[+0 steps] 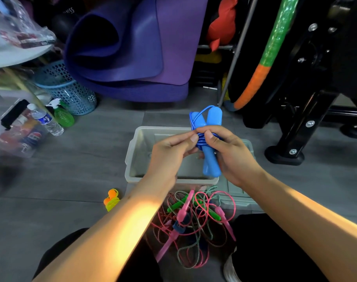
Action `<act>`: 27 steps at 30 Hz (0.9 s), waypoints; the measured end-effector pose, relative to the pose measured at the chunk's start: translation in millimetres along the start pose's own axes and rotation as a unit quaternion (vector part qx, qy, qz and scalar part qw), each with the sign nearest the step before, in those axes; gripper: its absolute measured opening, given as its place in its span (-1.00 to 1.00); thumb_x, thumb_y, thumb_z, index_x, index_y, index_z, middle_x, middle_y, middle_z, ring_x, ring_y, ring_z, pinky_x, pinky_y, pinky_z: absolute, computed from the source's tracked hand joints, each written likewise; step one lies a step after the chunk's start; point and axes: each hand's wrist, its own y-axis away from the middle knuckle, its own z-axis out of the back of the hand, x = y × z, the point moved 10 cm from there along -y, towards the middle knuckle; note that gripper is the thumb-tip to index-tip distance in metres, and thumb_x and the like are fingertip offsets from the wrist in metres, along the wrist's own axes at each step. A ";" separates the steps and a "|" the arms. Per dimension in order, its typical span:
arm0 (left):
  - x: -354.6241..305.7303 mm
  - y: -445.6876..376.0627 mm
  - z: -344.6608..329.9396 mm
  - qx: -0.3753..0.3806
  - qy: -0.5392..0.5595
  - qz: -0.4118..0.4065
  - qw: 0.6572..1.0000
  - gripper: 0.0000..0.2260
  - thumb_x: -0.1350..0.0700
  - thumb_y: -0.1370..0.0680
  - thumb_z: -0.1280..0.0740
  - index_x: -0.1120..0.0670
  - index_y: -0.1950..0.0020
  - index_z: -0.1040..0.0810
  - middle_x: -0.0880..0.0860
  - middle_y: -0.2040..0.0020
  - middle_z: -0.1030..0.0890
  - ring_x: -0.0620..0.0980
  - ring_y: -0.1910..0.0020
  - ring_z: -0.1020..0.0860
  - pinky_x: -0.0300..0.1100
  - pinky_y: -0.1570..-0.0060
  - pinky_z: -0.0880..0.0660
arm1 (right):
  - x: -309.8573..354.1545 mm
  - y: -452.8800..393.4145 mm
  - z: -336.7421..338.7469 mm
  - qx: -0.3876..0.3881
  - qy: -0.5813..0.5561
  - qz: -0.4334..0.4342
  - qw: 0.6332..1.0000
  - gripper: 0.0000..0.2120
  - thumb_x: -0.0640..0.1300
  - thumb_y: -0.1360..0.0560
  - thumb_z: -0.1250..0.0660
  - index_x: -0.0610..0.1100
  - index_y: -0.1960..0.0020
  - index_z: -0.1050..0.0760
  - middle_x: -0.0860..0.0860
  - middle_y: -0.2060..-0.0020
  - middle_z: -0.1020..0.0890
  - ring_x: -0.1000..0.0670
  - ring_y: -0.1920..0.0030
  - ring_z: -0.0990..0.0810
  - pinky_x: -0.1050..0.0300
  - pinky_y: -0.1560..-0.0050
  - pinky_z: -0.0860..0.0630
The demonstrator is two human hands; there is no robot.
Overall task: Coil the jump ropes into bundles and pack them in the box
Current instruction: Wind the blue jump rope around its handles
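I hold a blue jump rope above the clear plastic box, its two handles side by side and the cord wound around their middle. My right hand grips the handles and the wound cord. My left hand pinches the cord at the wrap with thumb and fingers. A tangle of pink and green jump ropes lies on the floor between my knees. A small coiled orange and yellow rope sits on the floor left of the box. The box looks to hold nothing.
The box's lid lies under its right side. Purple rolled mats and a blue mesh basket stand behind. Bottles and a clear bin are at the left. A black machine base and a hoop stand at the right.
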 end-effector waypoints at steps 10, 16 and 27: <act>-26.9 0.6 4.6 0.053 -0.207 -0.024 0.977 -0.84 0.31 -0.36 -0.50 0.08 0.18 -0.64 -0.06 0.34 -0.67 -0.17 0.32 -0.64 -0.38 0.24 -0.54 | -4.5 0.8 -0.4 0.013 -0.007 -0.021 1.000 -0.83 -0.17 -0.48 -0.29 -0.02 0.17 -0.64 -0.16 -0.06 -0.49 -0.01 0.14 -0.54 0.10 0.15 -0.48; -32.4 0.6 5.8 0.053 -0.319 -0.059 0.945 -0.83 0.25 -0.31 -0.55 0.09 0.26 -0.59 0.10 0.31 -0.65 0.08 0.27 -0.65 -0.22 0.18 -0.60 | -7.3 1.4 -2.8 0.012 0.027 -0.022 0.999 -0.77 -0.26 -0.57 -0.16 -0.12 0.11 -0.58 -0.11 0.08 -0.54 -0.06 0.15 -0.47 0.05 0.16 -0.41; -32.3 5.7 -5.2 0.098 -0.398 -0.117 0.905 -0.78 0.15 -0.33 -0.56 0.03 0.29 -0.51 -0.10 0.37 -0.45 -0.27 0.45 -0.36 -0.46 0.39 -0.30 | -9.5 0.1 -2.5 0.017 0.055 -0.028 0.998 -0.89 -0.18 -0.46 -0.29 -0.02 0.19 -0.54 -0.10 0.24 -0.54 -0.01 0.33 -0.48 0.12 0.29 -0.46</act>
